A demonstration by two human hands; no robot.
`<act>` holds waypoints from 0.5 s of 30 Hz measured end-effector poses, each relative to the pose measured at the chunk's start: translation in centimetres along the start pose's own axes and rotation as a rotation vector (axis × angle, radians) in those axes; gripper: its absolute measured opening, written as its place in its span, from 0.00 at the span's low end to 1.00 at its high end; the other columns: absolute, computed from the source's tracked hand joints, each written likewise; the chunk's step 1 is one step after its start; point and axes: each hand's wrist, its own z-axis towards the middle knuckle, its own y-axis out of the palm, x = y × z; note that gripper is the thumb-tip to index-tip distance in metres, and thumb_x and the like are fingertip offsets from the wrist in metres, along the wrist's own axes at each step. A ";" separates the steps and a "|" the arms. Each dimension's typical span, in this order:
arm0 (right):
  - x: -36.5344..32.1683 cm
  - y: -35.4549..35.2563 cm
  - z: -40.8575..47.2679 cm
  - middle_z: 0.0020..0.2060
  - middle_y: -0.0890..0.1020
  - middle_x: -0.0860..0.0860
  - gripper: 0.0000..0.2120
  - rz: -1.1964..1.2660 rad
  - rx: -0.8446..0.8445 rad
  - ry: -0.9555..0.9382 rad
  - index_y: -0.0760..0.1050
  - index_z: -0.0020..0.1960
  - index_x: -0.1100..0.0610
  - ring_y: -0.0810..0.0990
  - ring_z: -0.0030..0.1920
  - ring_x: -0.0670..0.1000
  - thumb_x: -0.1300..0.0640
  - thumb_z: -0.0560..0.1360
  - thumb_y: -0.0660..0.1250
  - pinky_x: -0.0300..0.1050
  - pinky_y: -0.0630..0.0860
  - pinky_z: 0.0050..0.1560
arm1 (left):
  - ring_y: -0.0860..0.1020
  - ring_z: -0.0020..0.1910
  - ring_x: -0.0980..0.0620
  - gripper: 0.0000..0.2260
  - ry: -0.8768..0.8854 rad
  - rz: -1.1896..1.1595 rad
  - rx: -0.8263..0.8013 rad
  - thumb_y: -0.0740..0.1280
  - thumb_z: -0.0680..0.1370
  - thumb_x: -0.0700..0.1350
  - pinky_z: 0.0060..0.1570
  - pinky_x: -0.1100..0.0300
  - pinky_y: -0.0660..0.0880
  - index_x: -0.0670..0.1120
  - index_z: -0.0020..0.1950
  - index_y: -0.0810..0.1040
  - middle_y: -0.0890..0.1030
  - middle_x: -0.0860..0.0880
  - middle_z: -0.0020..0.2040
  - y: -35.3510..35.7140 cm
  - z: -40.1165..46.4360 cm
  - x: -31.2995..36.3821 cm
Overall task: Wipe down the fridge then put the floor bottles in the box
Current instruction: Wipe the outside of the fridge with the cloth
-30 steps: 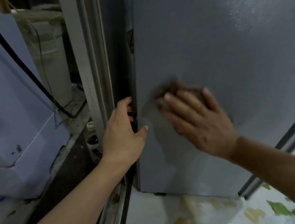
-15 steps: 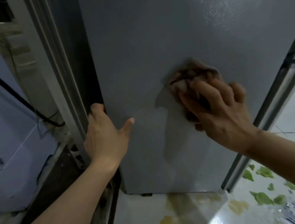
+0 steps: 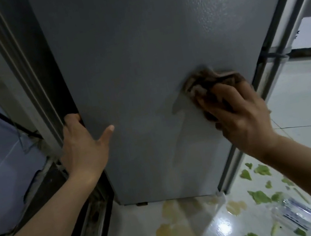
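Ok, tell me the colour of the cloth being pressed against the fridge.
Brown, mottled dark and light; the cloth shows best in the head view.

— What differs from a second ago?
— The right hand (image 3: pixel 239 115), pressing the crumpled brown cloth (image 3: pixel 209 83), is now far over by the right edge of the flat grey fridge panel (image 3: pixel 140 58); earlier it was close beside the left hand (image 3: pixel 84 149).
— And the left?
— Its thumb now stretches out flat on the panel, more than before.
— Anything new in view?
— A clear plastic bottle (image 3: pixel 298 215) on the floor, lower right.
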 end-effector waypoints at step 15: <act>2.2 -2.3 -2.9 0.57 0.66 0.59 0.28 -0.079 -0.225 0.299 0.68 0.59 0.61 0.66 0.48 0.60 0.64 0.62 0.75 0.54 0.70 0.40 | 0.74 0.58 0.44 0.29 -0.014 -0.035 0.015 0.65 0.73 0.61 0.54 0.42 0.75 0.51 0.68 0.60 0.71 0.44 0.64 1.3 -1.0 -0.9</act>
